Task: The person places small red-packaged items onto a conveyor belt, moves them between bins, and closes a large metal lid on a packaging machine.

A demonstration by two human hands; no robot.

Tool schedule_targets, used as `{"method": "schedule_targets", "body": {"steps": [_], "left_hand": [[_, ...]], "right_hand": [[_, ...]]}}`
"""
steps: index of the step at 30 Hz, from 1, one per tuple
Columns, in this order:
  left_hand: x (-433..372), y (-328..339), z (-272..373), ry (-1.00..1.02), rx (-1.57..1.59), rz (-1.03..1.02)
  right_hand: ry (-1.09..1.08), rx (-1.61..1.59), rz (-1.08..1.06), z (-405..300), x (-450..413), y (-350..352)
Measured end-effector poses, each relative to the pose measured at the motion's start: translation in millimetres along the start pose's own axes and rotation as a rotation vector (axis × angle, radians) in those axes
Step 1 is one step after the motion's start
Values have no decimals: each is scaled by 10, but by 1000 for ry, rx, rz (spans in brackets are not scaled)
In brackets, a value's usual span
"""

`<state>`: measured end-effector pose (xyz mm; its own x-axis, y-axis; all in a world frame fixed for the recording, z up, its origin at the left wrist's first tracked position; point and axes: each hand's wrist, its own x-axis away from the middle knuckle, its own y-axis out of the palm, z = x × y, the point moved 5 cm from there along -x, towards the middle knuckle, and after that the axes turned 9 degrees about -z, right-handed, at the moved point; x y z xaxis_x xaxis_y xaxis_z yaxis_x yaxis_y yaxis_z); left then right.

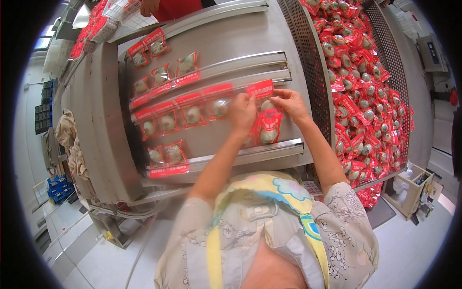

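Note:
Both my hands are at one red-topped clear plastic pouch with an egg inside (260, 89), over the right end of a metal sealing bar (249, 80). My right hand (290, 103) pinches its right edge. My left hand (245, 110), blurred, is at its left edge; whether its fingers grip the pouch is unclear. Just below lies another egg pouch (269, 128). To the left, several egg pouches (193, 113) stand in a row with red tops along the bar. More pouches (158, 76) lie along the bar behind, and two (175, 153) lie at the near bar (252, 153).
A perforated metal bin (319, 72) heaped with egg pouches (364, 104) stands at the right. A thick steel housing (108, 119) bounds the machine's left side. Across the table are another person's hand (149, 7) and white plastic crates (104, 29). Cloths (74, 144) hang at far left.

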<state>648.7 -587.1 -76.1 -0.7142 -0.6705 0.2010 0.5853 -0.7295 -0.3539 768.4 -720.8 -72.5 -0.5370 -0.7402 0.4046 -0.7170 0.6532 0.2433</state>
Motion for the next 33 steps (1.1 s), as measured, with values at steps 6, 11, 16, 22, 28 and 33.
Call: {"method": "schedule_targets", "body": {"steps": [6,11,16,22,28,33], "left_hand": [[58,5,-103,-143,97,-39],[64,45,-274,-119,-59,-33],[108,51,-377,-246,132,-92],[174,99,-323,-552,660,-31],[283,75,-115,-817,731,-103],[282,76,-86,-644,700,-20]], "right_hand": [[145,-58,-22,65,14,-70],[47,383,72,50,-47,-102],[160,833,222,-101,-52,-20],[86,726,276,-53,-154,13],[23,708,272,-59,-160,8],[-27,454,276,67,-276,46]]}}
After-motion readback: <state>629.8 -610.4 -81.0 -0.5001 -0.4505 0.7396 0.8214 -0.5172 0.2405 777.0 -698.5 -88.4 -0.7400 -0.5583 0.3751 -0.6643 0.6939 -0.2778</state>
